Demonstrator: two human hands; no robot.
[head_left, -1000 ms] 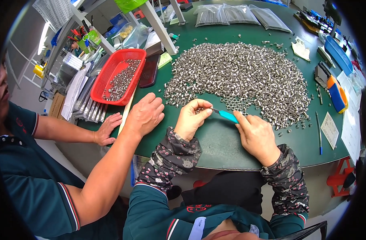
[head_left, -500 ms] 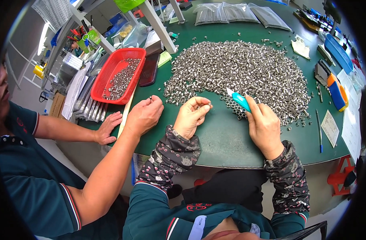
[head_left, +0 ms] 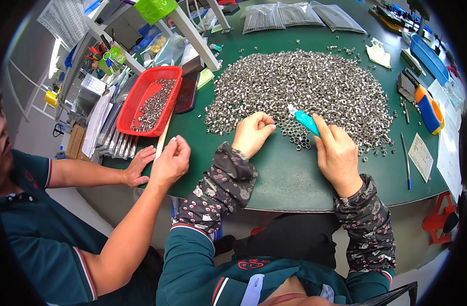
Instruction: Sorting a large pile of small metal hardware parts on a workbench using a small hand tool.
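Teal knife [head_left: 307, 123] seemingly juts from right grip [head_left: 338, 155].

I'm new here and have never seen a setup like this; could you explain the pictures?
There's no machine: a person works bare-handed. A wide camera on their head looks down, so straight edges bend. On the green table lies a big pile of small metal rings. The right hand holds a teal tool. The left hand is by the pile's near edge, fingertips together; whether they pinch anything is unclear. At left, a co-worker's hand is near a red basket holding small metal pieces.
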